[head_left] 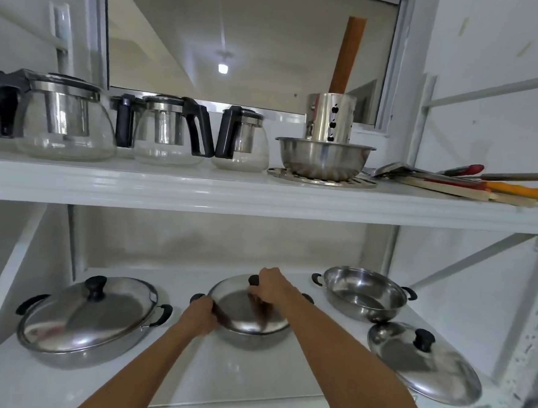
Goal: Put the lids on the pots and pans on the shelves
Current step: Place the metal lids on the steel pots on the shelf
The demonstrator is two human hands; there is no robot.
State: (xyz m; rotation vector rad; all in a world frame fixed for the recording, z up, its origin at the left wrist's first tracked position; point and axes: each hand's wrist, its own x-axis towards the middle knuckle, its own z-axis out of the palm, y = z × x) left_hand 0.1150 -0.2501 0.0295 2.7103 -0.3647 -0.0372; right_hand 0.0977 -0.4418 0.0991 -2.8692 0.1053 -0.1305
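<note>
On the lower shelf (pixel 248 384) the right hand (pixel 271 285) grips the knob of the lid (pixel 247 310) over the middle pot (pixel 252 338), the left hand (pixel 201 315) clamps its left rim, and the spare lid (pixel 422 361) lies nearer the right hand, just before the open pot (pixel 363 293).

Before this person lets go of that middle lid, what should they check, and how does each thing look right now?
1. Right hand grips the middle lid by its knob: ok.
2. Left hand steadies the middle pot at its rim: ok.
3. Middle lid seated flat all round: cannot tell.
4. Left pot covered: ok.
5. Right pot covered: not ok, open.
6. Spare lid within reach, beside the right pot: ok.
</note>
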